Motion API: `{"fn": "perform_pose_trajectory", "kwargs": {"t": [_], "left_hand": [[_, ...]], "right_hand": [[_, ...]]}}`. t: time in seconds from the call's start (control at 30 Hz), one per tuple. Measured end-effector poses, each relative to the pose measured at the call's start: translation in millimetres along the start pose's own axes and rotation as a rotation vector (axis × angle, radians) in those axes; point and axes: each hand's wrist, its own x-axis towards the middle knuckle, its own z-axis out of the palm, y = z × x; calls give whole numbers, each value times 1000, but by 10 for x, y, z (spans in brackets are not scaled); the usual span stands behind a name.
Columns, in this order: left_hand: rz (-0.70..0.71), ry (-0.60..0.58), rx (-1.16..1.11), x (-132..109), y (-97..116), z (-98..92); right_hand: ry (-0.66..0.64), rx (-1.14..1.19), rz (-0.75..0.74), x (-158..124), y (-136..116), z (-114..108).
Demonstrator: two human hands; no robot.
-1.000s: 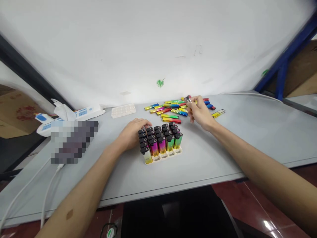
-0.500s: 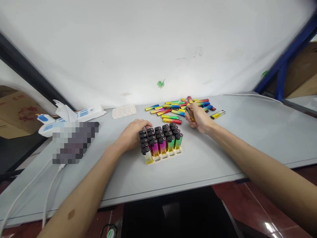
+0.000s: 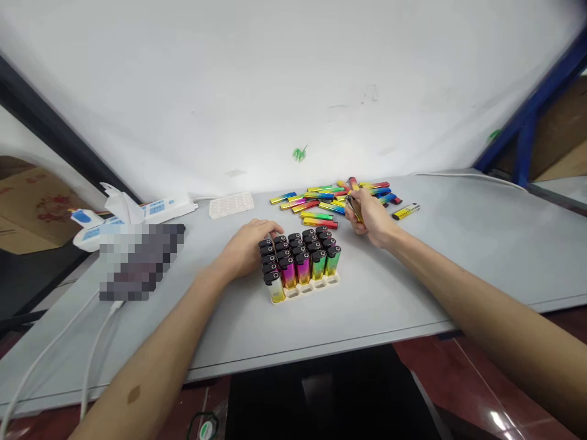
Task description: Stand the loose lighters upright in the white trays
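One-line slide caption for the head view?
Left hand rests against the lighter tray; right hand holds one lighter beside the loose pile.

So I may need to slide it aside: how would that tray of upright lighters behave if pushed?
The tray looks thin and light, so it would probably slide easily on the smooth table. The lighters stand tall and close-packed, so a high shove might tip some.

White power strips (image 3: 156,211) lie at the far left of the grey table (image 3: 413,287), against the white wall (image 3: 275,79). Their cables (image 3: 94,348) trail over the near left edge. An empty white tray (image 3: 230,205) sits just to their right. A green mark (image 3: 299,154) dots the wall. A cardboard box (image 3: 32,208) stands far left and a blue frame (image 3: 527,122) far right.
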Motion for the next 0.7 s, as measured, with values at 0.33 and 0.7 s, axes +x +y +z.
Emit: {"fn": "perform_pose_trajectory", "kwargs": {"t": [0.33, 0.7], "left_hand": [[-2, -5, 10, -3, -10, 8], [5, -16, 2, -1, 6, -6]], "right_hand": [[64, -137, -26, -13, -23, -13], [-115, -204, -390, -165, -231, -148]]}}
